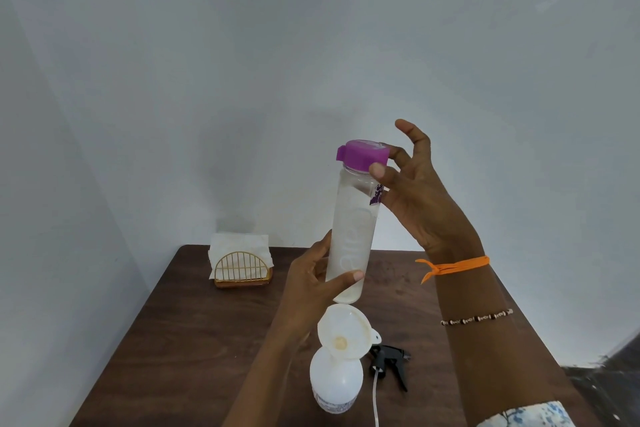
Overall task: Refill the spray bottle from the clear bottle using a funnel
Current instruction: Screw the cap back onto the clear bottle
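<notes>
Left hand (313, 282) grip wrapped the upright clear plastic bottle (353, 229) low; right hand (412, 191) fingertips pinched its purple cap (362, 153), pointing up.

The left hand (313, 274) covers part of the lower clear bottle (351, 232), and its fingers behind the bottle are hidden. The right hand (415, 191) hides the right edge of the purple cap (362, 153) and part of a purple mark on the bottle, too blurred to read. The funnel (344, 331) hides the spray bottle's (334, 381) neck; its label is unreadable. The sprayer tube (375, 402), both forearms and the table (194, 340) run off the bottom edge.
</notes>
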`<state>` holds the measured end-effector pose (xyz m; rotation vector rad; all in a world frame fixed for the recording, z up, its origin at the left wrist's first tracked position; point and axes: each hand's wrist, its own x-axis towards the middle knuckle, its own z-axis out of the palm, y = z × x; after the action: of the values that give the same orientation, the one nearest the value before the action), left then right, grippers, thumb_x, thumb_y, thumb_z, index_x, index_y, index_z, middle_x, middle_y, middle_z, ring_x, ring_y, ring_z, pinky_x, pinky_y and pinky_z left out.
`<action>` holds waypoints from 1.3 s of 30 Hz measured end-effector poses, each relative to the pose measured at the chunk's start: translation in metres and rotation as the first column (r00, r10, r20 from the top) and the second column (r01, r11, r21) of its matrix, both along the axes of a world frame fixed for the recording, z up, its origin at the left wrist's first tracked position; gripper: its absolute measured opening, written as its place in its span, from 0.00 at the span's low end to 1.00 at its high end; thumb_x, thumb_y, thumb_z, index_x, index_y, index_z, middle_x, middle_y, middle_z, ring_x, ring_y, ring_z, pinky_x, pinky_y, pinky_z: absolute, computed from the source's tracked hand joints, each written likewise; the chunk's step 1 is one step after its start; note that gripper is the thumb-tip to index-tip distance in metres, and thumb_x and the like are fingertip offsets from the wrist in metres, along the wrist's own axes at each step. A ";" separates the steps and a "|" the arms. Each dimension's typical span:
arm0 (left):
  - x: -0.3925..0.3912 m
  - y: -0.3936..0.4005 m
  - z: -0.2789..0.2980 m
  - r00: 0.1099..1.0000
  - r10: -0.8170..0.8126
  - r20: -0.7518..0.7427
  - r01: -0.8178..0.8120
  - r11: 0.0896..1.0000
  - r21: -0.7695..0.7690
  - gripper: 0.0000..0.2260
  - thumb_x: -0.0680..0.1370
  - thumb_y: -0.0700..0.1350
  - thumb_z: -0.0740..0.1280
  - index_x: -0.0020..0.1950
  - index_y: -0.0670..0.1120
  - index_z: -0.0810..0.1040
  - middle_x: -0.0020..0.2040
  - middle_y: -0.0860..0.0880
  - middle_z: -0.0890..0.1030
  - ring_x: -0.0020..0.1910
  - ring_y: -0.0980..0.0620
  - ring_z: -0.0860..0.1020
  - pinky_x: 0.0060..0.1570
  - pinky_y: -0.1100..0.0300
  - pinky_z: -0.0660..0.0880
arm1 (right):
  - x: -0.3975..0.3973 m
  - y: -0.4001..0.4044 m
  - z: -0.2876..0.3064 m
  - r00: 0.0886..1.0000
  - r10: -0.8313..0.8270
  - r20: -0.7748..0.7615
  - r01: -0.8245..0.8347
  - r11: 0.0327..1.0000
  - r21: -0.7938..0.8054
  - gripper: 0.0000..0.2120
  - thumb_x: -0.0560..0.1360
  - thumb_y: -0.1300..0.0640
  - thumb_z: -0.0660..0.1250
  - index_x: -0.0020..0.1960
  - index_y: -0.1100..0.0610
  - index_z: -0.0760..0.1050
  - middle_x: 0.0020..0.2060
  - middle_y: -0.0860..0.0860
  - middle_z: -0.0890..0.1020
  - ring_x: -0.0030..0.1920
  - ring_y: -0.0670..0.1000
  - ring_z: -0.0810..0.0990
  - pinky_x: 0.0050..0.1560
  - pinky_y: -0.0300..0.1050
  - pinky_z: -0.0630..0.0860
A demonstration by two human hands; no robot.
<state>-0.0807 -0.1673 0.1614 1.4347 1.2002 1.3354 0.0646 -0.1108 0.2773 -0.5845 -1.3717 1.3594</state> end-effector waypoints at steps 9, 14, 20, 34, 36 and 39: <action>0.002 0.000 -0.004 1.000 -0.019 0.002 0.019 1.000 -0.013 0.26 0.68 0.45 0.75 0.65 0.55 0.72 0.58 0.54 0.80 0.55 0.53 0.80 0.53 0.57 0.79 | 0.004 -0.004 0.000 0.989 0.099 -0.112 -0.105 0.993 -0.049 0.30 0.66 0.59 0.73 0.66 0.53 0.67 0.51 0.55 0.80 0.51 0.51 0.79 0.51 0.47 0.78; 0.004 0.000 -0.005 0.999 -0.026 -0.027 0.025 1.000 -0.018 0.27 0.68 0.47 0.75 0.66 0.55 0.71 0.59 0.55 0.79 0.55 0.54 0.79 0.54 0.59 0.78 | 0.002 -0.005 -0.001 1.000 -0.026 0.005 0.026 0.999 -0.018 0.44 0.58 0.58 0.80 0.67 0.48 0.61 0.52 0.52 0.77 0.49 0.51 0.81 0.48 0.47 0.80; 0.004 0.000 -0.005 0.999 -0.022 -0.037 0.022 1.000 -0.014 0.25 0.68 0.47 0.74 0.62 0.60 0.70 0.57 0.58 0.79 0.54 0.56 0.79 0.51 0.64 0.78 | 0.009 -0.006 -0.004 0.977 0.122 -0.174 -0.141 0.985 -0.096 0.40 0.64 0.49 0.76 0.71 0.52 0.62 0.60 0.55 0.79 0.59 0.53 0.78 0.52 0.47 0.79; 0.004 0.001 -0.006 0.999 -0.034 -0.024 0.033 0.999 -0.017 0.26 0.68 0.47 0.74 0.64 0.59 0.71 0.57 0.56 0.79 0.55 0.55 0.79 0.53 0.61 0.79 | 0.004 -0.003 -0.004 0.989 0.063 -0.134 -0.076 0.993 -0.090 0.47 0.51 0.44 0.82 0.65 0.48 0.66 0.53 0.49 0.83 0.53 0.48 0.82 0.48 0.44 0.80; 0.004 0.000 -0.005 0.999 -0.036 -0.039 0.036 0.999 -0.023 0.25 0.69 0.48 0.74 0.63 0.60 0.70 0.57 0.56 0.79 0.54 0.56 0.79 0.52 0.62 0.78 | 0.005 -0.003 -0.004 0.989 0.079 -0.123 -0.089 0.993 -0.080 0.43 0.54 0.44 0.81 0.65 0.51 0.69 0.54 0.50 0.83 0.54 0.49 0.81 0.48 0.44 0.79; 0.002 0.000 -0.004 0.998 -0.054 -0.041 0.053 0.998 -0.021 0.26 0.68 0.48 0.74 0.64 0.58 0.70 0.58 0.57 0.79 0.55 0.56 0.79 0.52 0.62 0.78 | 0.005 -0.005 -0.003 0.997 0.064 -0.041 -0.065 0.997 -0.037 0.40 0.56 0.43 0.79 0.64 0.53 0.72 0.59 0.55 0.79 0.55 0.50 0.80 0.49 0.43 0.78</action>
<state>-0.0787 -0.1674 0.1576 1.4768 1.1903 1.2603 0.0691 -0.1156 0.2742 -0.5399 -1.3442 1.4448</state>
